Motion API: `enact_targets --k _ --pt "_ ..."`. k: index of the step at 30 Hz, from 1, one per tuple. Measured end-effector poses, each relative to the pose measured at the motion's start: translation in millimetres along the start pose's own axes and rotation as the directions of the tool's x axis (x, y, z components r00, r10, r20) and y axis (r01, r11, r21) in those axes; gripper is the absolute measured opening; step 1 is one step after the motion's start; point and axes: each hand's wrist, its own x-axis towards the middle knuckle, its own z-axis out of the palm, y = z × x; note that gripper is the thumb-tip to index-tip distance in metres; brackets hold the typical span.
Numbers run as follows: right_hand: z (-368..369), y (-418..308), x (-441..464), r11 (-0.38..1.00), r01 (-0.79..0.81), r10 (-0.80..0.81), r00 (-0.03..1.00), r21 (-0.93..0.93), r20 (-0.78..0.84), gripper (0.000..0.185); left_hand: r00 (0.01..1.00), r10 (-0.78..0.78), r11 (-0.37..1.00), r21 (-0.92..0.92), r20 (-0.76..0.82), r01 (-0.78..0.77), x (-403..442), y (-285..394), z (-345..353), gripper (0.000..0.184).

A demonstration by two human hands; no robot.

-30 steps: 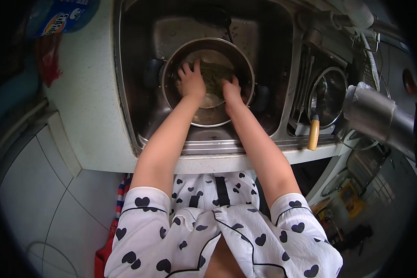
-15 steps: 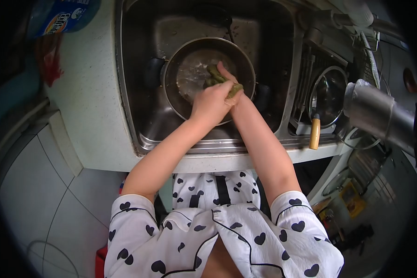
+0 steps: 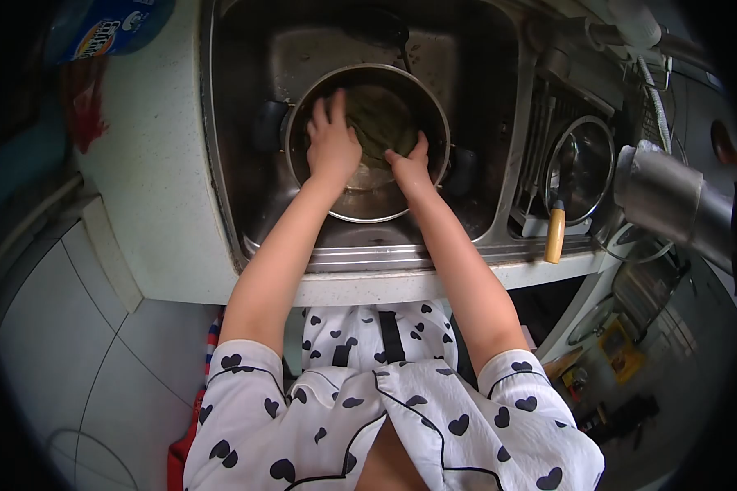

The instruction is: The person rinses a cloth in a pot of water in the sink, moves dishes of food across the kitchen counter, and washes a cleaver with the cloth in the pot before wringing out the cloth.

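Observation:
In the sink a round metal pot (image 3: 438, 114) with dark side handles holds water and a soft dark green sheet-like thing (image 3: 381, 119), spread out under the surface. I cannot tell if that sheet is cloth or a leafy food. My left hand (image 3: 333, 147) is over the pot's left side, fingers spread, at the edge of the green sheet. At the pot's right, my right hand (image 3: 411, 166) has its thumb and fingers apart, the thumb touching the green sheet's edge. Some fingertips are slightly blurred.
The steel sink (image 3: 368, 260) surrounds the pot, with a dark ladle-like utensil (image 3: 389, 33) behind it. To the right are a glass lid (image 3: 585, 164), a wooden-handled tool (image 3: 555, 236) and a rack. A blue-labelled bottle (image 3: 102, 37) stands on the left counter (image 3: 151, 164).
My hands were together, squeezing the bunched green thing above the pot. They have moved apart, and it now lies spread in the water.

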Motion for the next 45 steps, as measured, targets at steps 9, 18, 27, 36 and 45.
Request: enact_targets --k 9,18,27,36,45 --pt "24.7 38.7 35.0 0.917 -0.298 0.257 0.95 0.266 0.179 0.081 0.97 0.07 0.848 0.498 0.232 -0.181 8.8 -20.4 23.4 0.067" --pt "4.6 -7.4 19.5 0.468 -0.642 0.285 0.76 0.607 0.584 0.042 0.841 0.088 0.773 -0.569 0.534 0.281 2.5 -7.4 24.9 0.035" --pt "4.8 -20.8 -5.1 0.37 -0.67 -0.059 0.674 0.643 0.737 0.037 0.85 0.448 0.869 -0.356 0.276 -0.343 -48.5 66.8 -56.4 0.023" --pt "-3.8 -10.4 -8.0 0.928 -0.036 0.038 0.999 0.37 0.002 0.062 0.987 0.075 0.971 0.216 0.144 -0.106 5.5 9.3 -39.2 0.032" --pt "12.0 16.0 3.5 0.847 -0.247 0.2 0.969 0.47 0.149 0.094 0.946 0.101 0.925 0.322 0.308 -0.204 -2.3 -20.3 29.8 0.065"
